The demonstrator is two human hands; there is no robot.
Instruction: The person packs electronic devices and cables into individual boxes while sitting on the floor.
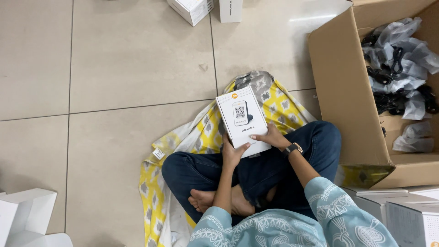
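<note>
— White box sat over the lap, both hands on it, w/ the printed face up.
— Which grip where?
— Left hand clasped the near-left edge, right hand pressed the right side, prob. to steady it. Person sat cross-legged on a yellow cloth; open cardboard carton w/ bagged cables stood within reach.

The beige tiled floor carries a yellow-and-grey patterned cloth at centre, a large open cardboard carton at the right edge, small white boxes at top centre, and open white boxes at lower left.
</note>
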